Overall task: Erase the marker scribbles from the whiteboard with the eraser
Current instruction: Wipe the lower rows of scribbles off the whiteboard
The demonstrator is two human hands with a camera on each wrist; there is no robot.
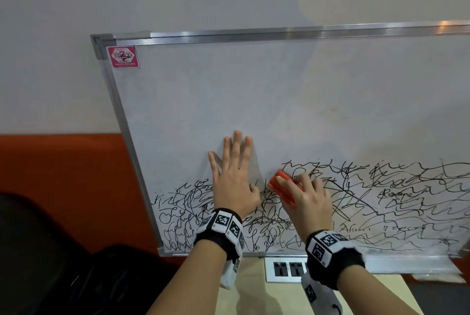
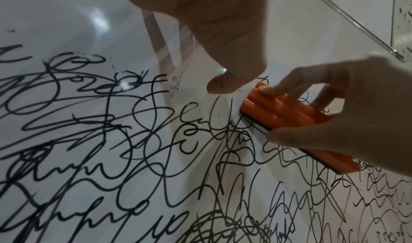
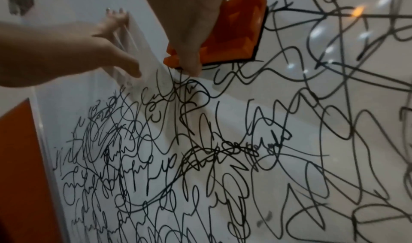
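A metal-framed whiteboard (image 1: 279,101) leans against the wall; black marker scribbles (image 1: 381,203) fill its lower band, while its upper part is wiped white. My left hand (image 1: 232,175) lies flat on the board, fingers straight and spread, at the top edge of the scribbles. My right hand (image 1: 309,195) grips an orange eraser (image 1: 282,191) and holds it against the board just right of the left hand. The left wrist view has the eraser (image 2: 289,116) under my right fingers with its dark felt on the board. In the right wrist view the eraser (image 3: 236,35) sits above dense scribbles (image 3: 200,158).
A red sticker (image 1: 122,56) marks the board's top-left corner. An orange wall panel (image 1: 63,175) lies left of the frame. Below the board are white wall sockets (image 1: 286,269) and a beige surface (image 1: 254,297). A dark bag-like shape (image 1: 50,264) fills the lower left.
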